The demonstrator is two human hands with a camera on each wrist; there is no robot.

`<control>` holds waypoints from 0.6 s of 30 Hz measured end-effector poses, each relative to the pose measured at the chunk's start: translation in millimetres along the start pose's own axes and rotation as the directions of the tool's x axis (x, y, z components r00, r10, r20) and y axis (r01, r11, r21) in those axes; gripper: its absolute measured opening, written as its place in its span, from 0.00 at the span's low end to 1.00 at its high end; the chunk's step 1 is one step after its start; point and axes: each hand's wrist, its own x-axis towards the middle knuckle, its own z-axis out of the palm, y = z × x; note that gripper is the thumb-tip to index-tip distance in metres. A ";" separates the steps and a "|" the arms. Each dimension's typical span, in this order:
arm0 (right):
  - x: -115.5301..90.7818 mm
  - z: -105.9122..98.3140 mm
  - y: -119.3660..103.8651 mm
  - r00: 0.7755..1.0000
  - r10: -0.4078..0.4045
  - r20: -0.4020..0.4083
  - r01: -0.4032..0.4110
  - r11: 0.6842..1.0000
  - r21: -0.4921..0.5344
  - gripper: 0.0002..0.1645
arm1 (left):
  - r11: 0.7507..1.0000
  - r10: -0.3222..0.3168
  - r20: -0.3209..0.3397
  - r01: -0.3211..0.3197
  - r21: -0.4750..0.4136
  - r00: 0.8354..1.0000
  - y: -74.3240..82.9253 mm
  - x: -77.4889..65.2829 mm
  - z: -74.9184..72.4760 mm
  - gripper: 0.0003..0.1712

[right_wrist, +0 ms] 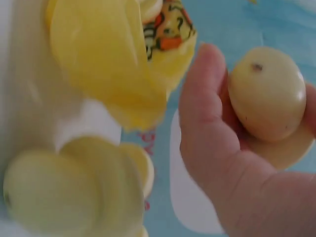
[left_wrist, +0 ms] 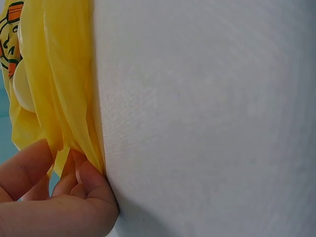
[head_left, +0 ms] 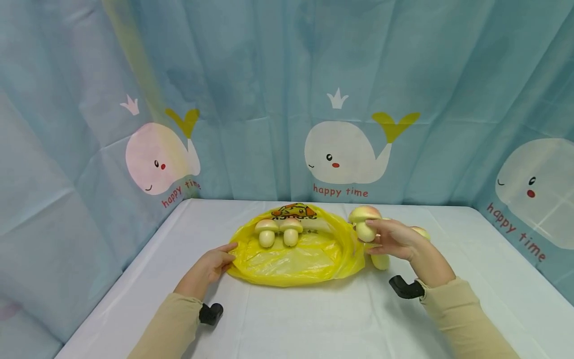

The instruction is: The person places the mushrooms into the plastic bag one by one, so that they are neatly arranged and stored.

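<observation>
A yellow plastic bag (head_left: 287, 271) with a printed cartoon duck lies with its mouth spread wide. Two toy mushrooms (head_left: 267, 238) with pale stems and pinkish caps are inside it, side by side. My left hand (head_left: 218, 260) pinches the bag's left edge; in the left wrist view the fingers (left_wrist: 94, 180) gather the thin plastic. Beside the bag's right edge, my right hand (head_left: 396, 240) grips another toy mushroom (head_left: 365, 222) above the table, its rounded stem end toward the right wrist camera.
More toy mushrooms (right_wrist: 64, 192) lie on the table to the right of the bag, partly hidden behind my right hand in the head view. The table (head_left: 305, 319) has a white cover. A blue curtain (head_left: 260, 159) with whale prints hangs behind it.
</observation>
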 end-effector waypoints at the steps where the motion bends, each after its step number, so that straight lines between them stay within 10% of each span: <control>1: 1.7 3.7 0.3 1.000 0.008 -0.010 -0.007 1.000 0.020 0.14 | 1.000 0.001 0.000 -0.001 -0.001 1.000 0.2 0.1 0.3 0.31; 18: 43.8 61.9 23.1 0.992 0.070 -0.101 -0.066 0.997 0.046 0.19 | 1.000 -0.008 0.010 0.009 -0.007 1.000 1.2 0.5 1.1 0.31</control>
